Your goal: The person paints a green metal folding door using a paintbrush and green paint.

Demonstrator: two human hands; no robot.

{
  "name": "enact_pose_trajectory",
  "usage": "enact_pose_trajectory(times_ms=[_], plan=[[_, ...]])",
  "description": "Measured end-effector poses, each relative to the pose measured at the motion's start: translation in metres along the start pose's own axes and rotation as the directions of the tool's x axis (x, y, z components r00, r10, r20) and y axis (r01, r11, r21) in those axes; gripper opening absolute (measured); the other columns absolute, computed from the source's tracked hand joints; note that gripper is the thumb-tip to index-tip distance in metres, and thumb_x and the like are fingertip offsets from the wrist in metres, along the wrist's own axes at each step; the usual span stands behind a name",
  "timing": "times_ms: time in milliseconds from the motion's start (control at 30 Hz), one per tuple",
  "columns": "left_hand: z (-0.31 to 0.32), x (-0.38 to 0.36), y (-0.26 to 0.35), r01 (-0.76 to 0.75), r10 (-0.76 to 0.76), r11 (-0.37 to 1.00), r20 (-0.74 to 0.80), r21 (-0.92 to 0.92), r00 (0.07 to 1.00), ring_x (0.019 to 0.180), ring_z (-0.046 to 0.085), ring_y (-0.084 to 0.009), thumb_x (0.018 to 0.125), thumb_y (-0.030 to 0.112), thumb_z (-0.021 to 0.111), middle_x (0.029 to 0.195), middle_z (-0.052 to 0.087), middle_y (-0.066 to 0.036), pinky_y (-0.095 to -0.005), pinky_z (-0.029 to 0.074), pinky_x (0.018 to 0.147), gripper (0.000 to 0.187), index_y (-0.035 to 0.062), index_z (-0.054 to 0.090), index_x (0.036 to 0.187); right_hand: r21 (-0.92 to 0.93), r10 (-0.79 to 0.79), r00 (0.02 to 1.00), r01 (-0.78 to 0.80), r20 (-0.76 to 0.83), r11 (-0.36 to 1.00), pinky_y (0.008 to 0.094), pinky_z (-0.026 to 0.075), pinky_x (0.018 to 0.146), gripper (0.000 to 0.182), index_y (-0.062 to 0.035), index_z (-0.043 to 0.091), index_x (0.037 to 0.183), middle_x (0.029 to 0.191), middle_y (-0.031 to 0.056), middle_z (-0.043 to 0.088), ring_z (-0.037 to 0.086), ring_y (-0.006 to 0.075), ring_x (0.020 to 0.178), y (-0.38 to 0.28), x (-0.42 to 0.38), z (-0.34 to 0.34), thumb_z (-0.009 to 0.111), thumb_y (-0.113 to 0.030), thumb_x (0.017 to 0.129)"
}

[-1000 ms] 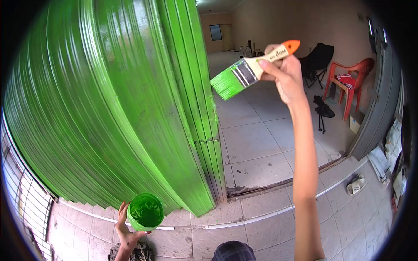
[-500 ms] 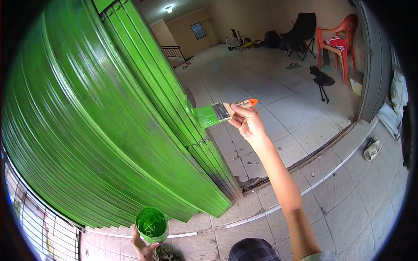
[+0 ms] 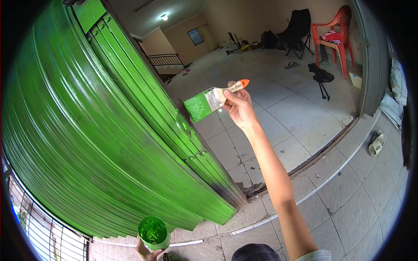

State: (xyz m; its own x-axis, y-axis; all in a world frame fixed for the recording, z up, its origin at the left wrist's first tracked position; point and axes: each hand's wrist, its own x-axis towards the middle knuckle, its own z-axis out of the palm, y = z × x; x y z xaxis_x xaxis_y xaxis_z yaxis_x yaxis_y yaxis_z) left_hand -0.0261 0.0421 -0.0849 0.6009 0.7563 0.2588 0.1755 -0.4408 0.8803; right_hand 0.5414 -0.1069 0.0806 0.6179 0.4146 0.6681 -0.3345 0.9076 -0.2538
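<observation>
My right hand [image 3: 238, 106] grips a flat paintbrush [image 3: 212, 99] by its pale wooden handle with an orange tip. Green paint coats the bristles, which are right by the dark latch plate on the edge of a ribbed green metal folding door [image 3: 109, 143]. Low in the view, my left hand [image 3: 143, 251] is wrapped round a small paint tub [image 3: 159, 244], partly hidden by it. Green paint lines the inside of the tub. Along the door, the green looks patchy, with darker areas near its lower edge.
Beyond the doorway stand a red plastic chair [image 3: 342, 41] and a black folding chair [image 3: 297, 30]. A black tripod-like item [image 3: 321, 78] lies on the tiles. Outside, a shoe [image 3: 376, 143] rests at right. A metal floor track [image 3: 305, 164] crosses the threshold.
My right hand has raised the paintbrush along the door edge and turned it, so its broad face shows more. The view has shifted slightly; my left hand still holds the tub.
</observation>
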Motion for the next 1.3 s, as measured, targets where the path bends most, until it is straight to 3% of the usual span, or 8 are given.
enact_pose_trajectory(times_ms=[100,267,400,600,733,967,1133,1300], plan=[[-0.002,0.000,-0.002,0.014,-0.014,1.000,0.008,-0.006,1.000,0.121,0.048,-0.0243,0.061,0.026,0.088,0.130,0.052,-0.017,-0.0416,0.039,0.101,0.089,-0.0005,0.044,0.133,-0.096,0.003,0.997,0.003,0.071,0.995,0.0316,0.061,0.069,0.029,-0.0047,0.050,0.106,0.091,0.0106,0.067,0.069,0.0200,0.081,0.004,0.001,0.014,0.069,-0.003,0.083],[-0.006,-0.002,-0.004,0.026,-0.025,1.000,0.015,-0.016,1.000,0.122,0.048,-0.0242,0.063,0.024,0.087,0.132,0.051,-0.018,-0.0425,0.040,0.101,0.089,0.0006,0.042,0.136,-0.229,0.049,0.999,-0.046,0.005,0.972,0.0306,0.061,0.067,0.031,-0.0034,0.050,0.107,0.090,0.0103,0.067,0.069,0.0197,0.082,0.013,0.015,-0.003,0.069,-0.004,0.083],[-0.009,-0.003,-0.007,0.027,-0.026,0.999,0.018,-0.028,0.999,0.123,0.048,-0.0242,0.065,0.023,0.087,0.134,0.049,-0.018,-0.0432,0.041,0.101,0.090,0.0014,0.040,0.139,-0.042,0.005,0.997,-0.001,0.081,0.999,0.0328,0.062,0.068,0.033,-0.0032,0.049,0.108,0.091,0.0113,0.066,0.069,0.0205,0.081,0.002,0.002,0.004,0.069,-0.005,0.082],[-0.014,-0.009,-0.013,0.030,-0.028,0.999,0.026,-0.042,0.999,0.125,0.048,-0.0241,0.067,0.020,0.086,0.137,0.048,-0.019,-0.0443,0.042,0.102,0.091,0.0027,0.037,0.142,-0.232,0.038,0.999,-0.041,-0.017,0.972,0.0342,0.062,0.070,0.034,-0.0034,0.048,0.108,0.092,0.0110,0.064,0.069,0.0205,0.083,0.004,-0.001,-0.004,0.070,-0.005,0.082],[-0.011,-0.009,-0.012,0.015,-0.015,0.999,0.012,-0.042,1.000,0.120,0.050,-0.0232,0.065,0.022,0.087,0.132,0.050,-0.018,-0.0421,0.042,0.099,0.088,0.0014,0.040,0.137,-0.083,-0.005,0.997,0.012,0.080,0.996,0.0348,0.062,0.070,0.034,-0.0034,0.049,0.107,0.091,0.0115,0.065,0.069,0.0209,0.082,-0.005,-0.006,0.013,0.071,-0.004,0.081],[0.006,-0.001,0.009,-0.072,0.071,0.997,-0.058,-0.018,0.996,0.107,0.054,-0.0212,0.059,0.028,0.089,0.118,0.056,-0.013,-0.0367,0.043,0.093,0.084,-0.0022,0.048,0.126,-0.256,-0.002,0.998,0.019,0.065,0.966,0.0342,0.061,0.070,0.033,-0.0034,0.049,0.106,0.091,0.0118,0.066,0.069,0.0203,0.083,-0.021,0.002,0.016,0.071,-0.004,0.081],[0.029,0.009,0.044,-0.199,0.199,0.980,-0.140,0.016,0.970,0.099,0.056,-0.0197,0.054,0.032,0.090,0.108,0.060,-0.010,-0.0328,0.043,0.089,0.081,-0.0048,0.054,0.117,-0.443,0.153,0.938,0.000,0.310,0.896,0.0351,0.060,0.072,0.033,-0.0010,0.049,0.104,0.086,0.0126,0.066,0.069,0.0191,0.081,-0.045,0.012,0.057,0.071,-0.005,0.080],[0.055,0.021,0.094,-0.231,0.237,0.970,-0.083,0.080,0.968,0.103,0.056,-0.0198,0.052,0.040,0.090,0.113,0.058,-0.010,-0.0324,0.042,0.093,0.088,-0.0076,0.055,0.118,-0.658,0.052,0.939,0.197,0.339,0.727,0.0351,0.060,0.069,0.031,0.0020,0.049,0.105,0.085,0.0148,0.067,0.068,0.0208,0.080,-0.080,0.041,0.096,0.069,-0.001,0.081]])
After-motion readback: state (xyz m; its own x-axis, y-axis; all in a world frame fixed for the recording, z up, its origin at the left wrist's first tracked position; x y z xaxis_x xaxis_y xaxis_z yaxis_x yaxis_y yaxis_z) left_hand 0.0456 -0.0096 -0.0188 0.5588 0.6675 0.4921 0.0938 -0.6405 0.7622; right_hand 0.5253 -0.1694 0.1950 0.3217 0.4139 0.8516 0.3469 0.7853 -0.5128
